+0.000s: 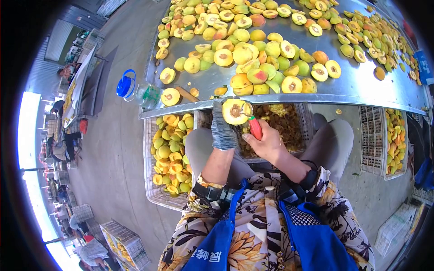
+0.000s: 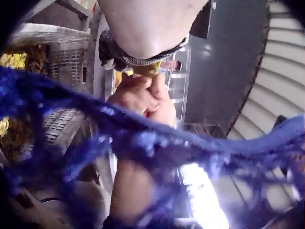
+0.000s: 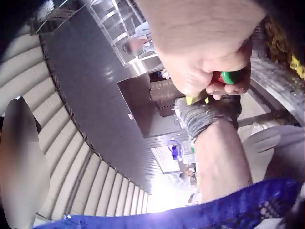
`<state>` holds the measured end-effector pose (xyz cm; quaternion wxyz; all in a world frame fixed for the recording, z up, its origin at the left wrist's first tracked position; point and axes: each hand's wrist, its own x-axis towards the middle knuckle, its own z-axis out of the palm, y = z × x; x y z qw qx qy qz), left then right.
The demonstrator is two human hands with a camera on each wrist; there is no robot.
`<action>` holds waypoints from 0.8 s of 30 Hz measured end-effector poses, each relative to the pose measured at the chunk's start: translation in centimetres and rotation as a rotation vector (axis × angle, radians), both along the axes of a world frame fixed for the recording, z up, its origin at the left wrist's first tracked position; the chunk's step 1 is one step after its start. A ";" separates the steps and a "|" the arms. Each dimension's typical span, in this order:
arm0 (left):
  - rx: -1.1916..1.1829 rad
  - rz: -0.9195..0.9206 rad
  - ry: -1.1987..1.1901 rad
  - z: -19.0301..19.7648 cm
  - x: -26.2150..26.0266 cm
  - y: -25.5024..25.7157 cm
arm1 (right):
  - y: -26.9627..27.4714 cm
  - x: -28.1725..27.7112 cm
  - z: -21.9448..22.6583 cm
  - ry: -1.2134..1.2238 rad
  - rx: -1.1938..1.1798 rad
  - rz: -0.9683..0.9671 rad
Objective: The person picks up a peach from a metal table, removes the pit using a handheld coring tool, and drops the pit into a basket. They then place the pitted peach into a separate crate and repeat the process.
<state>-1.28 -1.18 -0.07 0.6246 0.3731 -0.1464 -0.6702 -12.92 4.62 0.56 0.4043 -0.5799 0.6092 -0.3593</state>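
In the head view my left hand (image 1: 223, 130), in a grey knit glove, holds a halved yellow peach (image 1: 233, 113) just off the table's front edge, its brown pit cavity facing up. My right hand (image 1: 270, 141), bare, grips the red and green handle of a pitting tool (image 1: 255, 128); the tool's metal end is at the right side of the cut face. The handle's green end (image 3: 231, 77) shows among the curled fingers in the right wrist view. From the left wrist, blue cloth blurs the foreground, with the bare hand (image 2: 143, 98) close to the glove.
Many peach halves (image 1: 242, 54) cover the metal table (image 1: 316, 98). At its left corner stands a clear bottle (image 1: 149, 96) with a blue lid. Below are a crate of halves (image 1: 172, 153), a crate of brown pits (image 1: 291, 131) between the knees, and another crate (image 1: 373, 144) at right.
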 end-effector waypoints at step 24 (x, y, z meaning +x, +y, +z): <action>-0.136 -0.845 -0.295 0.1 1.4 -2.5 | 1.3 -2.3 -1.7 0.179 0.104 0.322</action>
